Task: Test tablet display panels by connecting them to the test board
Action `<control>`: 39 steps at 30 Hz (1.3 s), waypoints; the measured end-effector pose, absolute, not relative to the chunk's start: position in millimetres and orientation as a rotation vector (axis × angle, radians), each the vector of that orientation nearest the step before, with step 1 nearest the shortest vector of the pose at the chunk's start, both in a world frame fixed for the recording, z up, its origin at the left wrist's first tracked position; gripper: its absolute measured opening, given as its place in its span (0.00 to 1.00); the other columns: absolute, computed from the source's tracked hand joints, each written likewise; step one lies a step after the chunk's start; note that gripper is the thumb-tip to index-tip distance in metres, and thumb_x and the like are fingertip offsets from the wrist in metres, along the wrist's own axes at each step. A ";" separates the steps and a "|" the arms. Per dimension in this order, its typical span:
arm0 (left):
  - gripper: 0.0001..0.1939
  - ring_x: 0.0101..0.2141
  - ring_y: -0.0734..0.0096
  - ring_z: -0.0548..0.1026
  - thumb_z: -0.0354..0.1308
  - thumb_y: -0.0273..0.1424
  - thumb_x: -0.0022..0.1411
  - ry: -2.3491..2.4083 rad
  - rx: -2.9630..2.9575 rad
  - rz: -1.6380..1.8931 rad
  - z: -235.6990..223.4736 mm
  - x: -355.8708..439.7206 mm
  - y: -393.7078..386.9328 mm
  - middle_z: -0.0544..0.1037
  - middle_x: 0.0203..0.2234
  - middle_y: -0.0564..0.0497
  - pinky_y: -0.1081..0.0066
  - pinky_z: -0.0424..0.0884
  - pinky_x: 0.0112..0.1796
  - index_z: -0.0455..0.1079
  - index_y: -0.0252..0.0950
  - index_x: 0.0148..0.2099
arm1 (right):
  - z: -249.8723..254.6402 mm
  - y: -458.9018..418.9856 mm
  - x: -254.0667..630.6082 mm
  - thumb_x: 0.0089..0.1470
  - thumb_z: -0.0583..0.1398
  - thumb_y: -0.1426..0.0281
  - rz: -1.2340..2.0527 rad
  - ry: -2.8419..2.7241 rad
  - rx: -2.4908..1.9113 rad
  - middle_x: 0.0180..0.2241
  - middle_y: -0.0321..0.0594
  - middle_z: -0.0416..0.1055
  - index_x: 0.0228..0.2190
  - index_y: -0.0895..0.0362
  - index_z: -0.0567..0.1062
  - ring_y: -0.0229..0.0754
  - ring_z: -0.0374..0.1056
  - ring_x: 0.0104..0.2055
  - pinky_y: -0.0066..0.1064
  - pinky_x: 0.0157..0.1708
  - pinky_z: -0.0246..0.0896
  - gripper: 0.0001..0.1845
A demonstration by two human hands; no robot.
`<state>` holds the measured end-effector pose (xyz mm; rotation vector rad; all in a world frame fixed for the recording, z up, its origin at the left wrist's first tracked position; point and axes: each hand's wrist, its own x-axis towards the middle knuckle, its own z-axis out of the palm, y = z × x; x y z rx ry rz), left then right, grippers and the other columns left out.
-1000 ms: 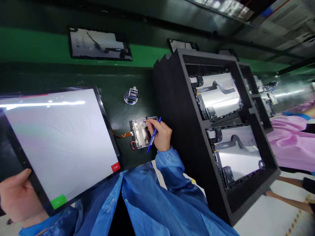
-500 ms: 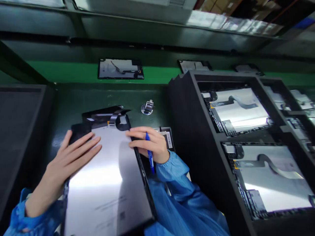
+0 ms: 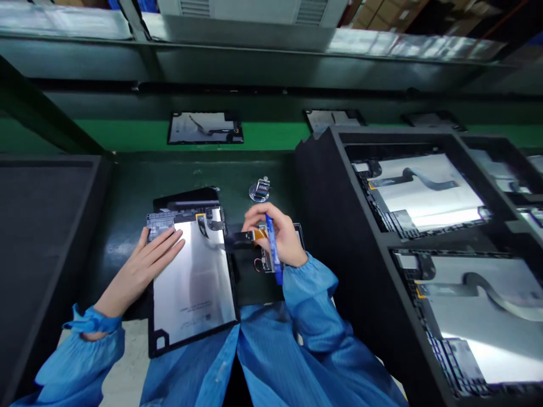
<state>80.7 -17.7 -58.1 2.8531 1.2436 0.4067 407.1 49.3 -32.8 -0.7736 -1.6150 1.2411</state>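
A tablet screen assembly [image 3: 195,282] with a silvery back lies tilted in front of me, its lower edge at my lap. My left hand [image 3: 139,271] rests flat on its upper left part, fingers stretched out. From the screen's top edge a dark flat ribbon cable [image 3: 240,240] runs to the right. My right hand [image 3: 282,237] pinches that cable near its orange end, with a blue pen [image 3: 274,249] tucked between the fingers. Beneath the right hand, partly hidden, lies a small device with a circuit board and a red wire [image 3: 265,261].
A metal tally counter [image 3: 260,189] stands beyond my right hand. Black foam trays [image 3: 369,249] with more screens are on the right; another black tray [image 3: 46,226] is on the left. Several screens, one at the left [image 3: 206,128], lie along the green strip behind.
My right hand has moved off the screen's right edge and drawn the ribbon cable out to the right. The screen now appears lower and flatter; my left hand stays on it.
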 end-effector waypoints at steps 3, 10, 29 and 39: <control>0.36 0.69 0.51 0.51 0.43 0.19 0.72 1.312 2.802 0.354 -67.5 76.2 -16.2 0.51 0.71 0.39 0.39 0.44 0.66 0.37 0.46 0.75 | -25.8 43.6 410.6 0.54 0.67 0.68 1.566 -1.541 -0.606 0.28 0.34 0.74 0.37 0.55 0.66 0.35 0.69 0.27 0.26 0.29 0.62 0.15; 0.39 0.70 0.45 0.45 0.36 0.15 0.68 1.661 2.594 0.559 -49.2 84.3 -14.6 0.45 0.72 0.42 0.34 0.51 0.64 0.39 0.47 0.75 | -26.3 36.7 399.7 0.62 0.61 0.66 1.457 -1.694 -0.703 0.28 0.35 0.73 0.32 0.54 0.61 0.36 0.69 0.28 0.28 0.31 0.60 0.12; 0.10 0.29 0.69 0.68 0.61 0.36 0.58 1.115 1.347 0.764 -21.5 178.6 6.6 0.72 0.27 0.51 0.70 0.63 0.31 0.66 0.36 0.30 | -32.0 33.6 376.2 0.58 0.58 0.72 1.380 -1.864 -0.705 0.25 0.28 0.60 0.30 0.53 0.58 0.32 0.52 0.24 0.25 0.28 0.50 0.11; 0.11 0.37 0.62 0.75 0.61 0.39 0.62 1.157 1.280 0.923 -23.3 157.1 -6.5 0.76 0.32 0.49 0.67 0.70 0.39 0.72 0.37 0.33 | -38.3 37.6 372.3 0.63 0.59 0.61 1.423 -1.690 -0.791 0.27 0.32 0.69 0.32 0.52 0.57 0.36 0.66 0.27 0.27 0.31 0.63 0.16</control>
